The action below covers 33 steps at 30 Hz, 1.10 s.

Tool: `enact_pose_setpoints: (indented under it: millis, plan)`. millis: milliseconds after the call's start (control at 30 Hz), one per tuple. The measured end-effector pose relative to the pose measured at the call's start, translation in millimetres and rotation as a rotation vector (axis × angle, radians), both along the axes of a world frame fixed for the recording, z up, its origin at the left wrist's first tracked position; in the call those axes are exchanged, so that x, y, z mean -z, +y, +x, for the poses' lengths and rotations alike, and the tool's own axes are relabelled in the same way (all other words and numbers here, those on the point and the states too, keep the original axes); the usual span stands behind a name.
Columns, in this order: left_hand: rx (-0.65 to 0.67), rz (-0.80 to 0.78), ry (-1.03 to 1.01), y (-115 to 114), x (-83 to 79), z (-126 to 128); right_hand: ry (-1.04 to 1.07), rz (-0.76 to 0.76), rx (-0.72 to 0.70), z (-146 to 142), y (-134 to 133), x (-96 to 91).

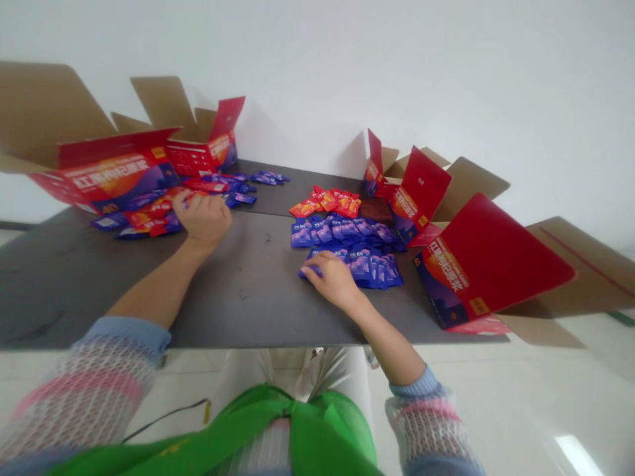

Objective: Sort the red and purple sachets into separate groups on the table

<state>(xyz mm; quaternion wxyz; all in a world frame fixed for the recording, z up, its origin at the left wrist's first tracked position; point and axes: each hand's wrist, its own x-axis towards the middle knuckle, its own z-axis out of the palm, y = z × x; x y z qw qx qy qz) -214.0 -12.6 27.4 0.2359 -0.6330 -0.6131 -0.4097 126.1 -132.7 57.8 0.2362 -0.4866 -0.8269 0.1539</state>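
My left hand (202, 218) is curled closed over the right side of a loose pile of red and blue sachets (149, 215); whatever its fingers may hold is hidden. At the left end of the front row of purple sachets (367, 266), my right hand (331, 277) has its thumb and fingers closed on a sachet. Just behind lies a second row of purple sachets (342, 230), overlapping one another. Farther back is a group of orange-red sachets (330, 201).
Open red cartons stand on both sides: a large left carton (119, 175), a back left carton (203, 152), a front right carton (461, 277) and others behind it. A dark brown flat piece (376, 209) lies beside the orange-red sachets. A few blue sachets (269, 178) lie at the back of the grey table (248, 297).
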Motion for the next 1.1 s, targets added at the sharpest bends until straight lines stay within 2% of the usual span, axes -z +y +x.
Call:
enact_pose_setpoints:
  millis: [100, 200, 300, 400, 500, 567, 667, 733, 900, 1000, 1100]
  plan:
    - [0.144, 0.022, 0.065, -13.7, 1.8, 26.6, 0.249, -0.165, -0.117, -14.8, 6.4, 3.5]
    - [0.384, 0.033, 0.158, -35.2, 6.1, 60.4, 0.572, -0.489, -0.13, -31.6, 17.3, 8.5]
    - [0.63, 0.028, 0.238, -57.0, 12.4, 92.8, 0.814, -0.769, -0.024, -43.6, 28.7, 12.6]
    - [0.756, 0.053, 0.284, -70.6, 19.1, 115.8, 0.899, -0.862, 0.145, -47.9, 37.2, 18.8]
    - [0.802, 0.027, 0.302, -74.9, 24.4, 129.0, 0.897, -0.769, 0.308, -47.2, 43.4, 27.4]
    - [0.806, 0.014, 0.296, -75.2, 26.8, 134.5, 0.837, -0.59, 0.367, -45.0, 47.0, 32.3]
    - [0.77, 0.052, 0.329, -75.2, 29.2, 138.9, 0.7, -0.269, 0.367, -40.4, 49.8, 35.2]
    - [0.748, 0.096, 0.375, -75.9, 30.2, 139.1, 0.604, -0.135, 0.365, -37.6, 48.3, 34.7]
    - [0.729, 0.147, 0.423, -80.9, 30.2, 137.8, 0.457, 0.034, 0.384, -36.4, 38.6, 32.1]
    - [0.692, 0.133, 0.414, -81.9, 28.0, 139.5, 0.487, 0.055, 0.389, -35.9, 39.1, 30.6]
    - [0.677, 0.068, 0.399, -72.6, 27.3, 134.2, 0.573, 0.12, 0.43, -27.4, 45.7, 26.6]
